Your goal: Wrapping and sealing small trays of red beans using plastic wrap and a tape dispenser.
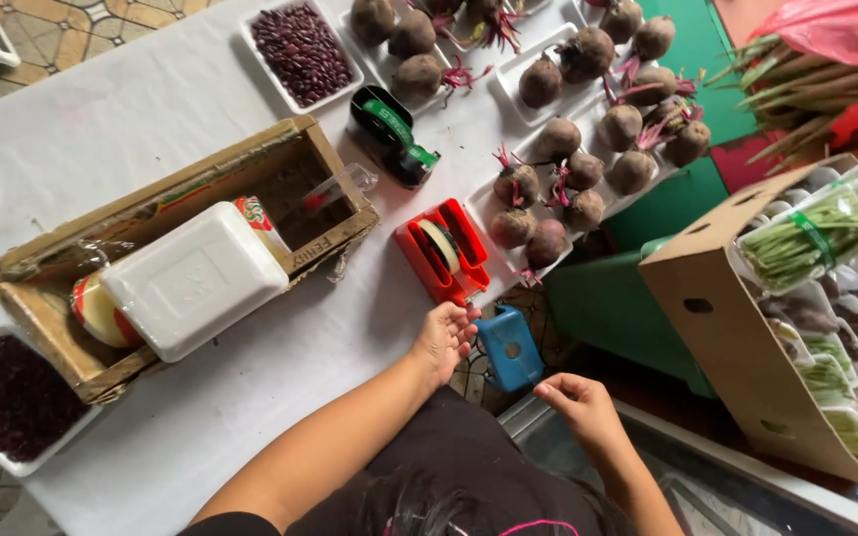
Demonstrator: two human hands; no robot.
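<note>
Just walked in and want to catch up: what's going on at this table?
A person is working at the edge of a white-covered table. Their left hand rests on a blue tape dispenser, and the right hand pinches near its lower end, as if drawing tape, though no tape is visible. A red dispenser sits just beyond. White trays of beetroots and dark beans lie around, and a cardboard box of wrapped green vegetables stands alongside.

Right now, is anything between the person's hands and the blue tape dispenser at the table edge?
Nothing visible. The left hand rests against the blue tape dispenser at its left side, and the right hand sits just below and right of it with only open space between. The red tape dispenser stands farther back on the table.
</note>
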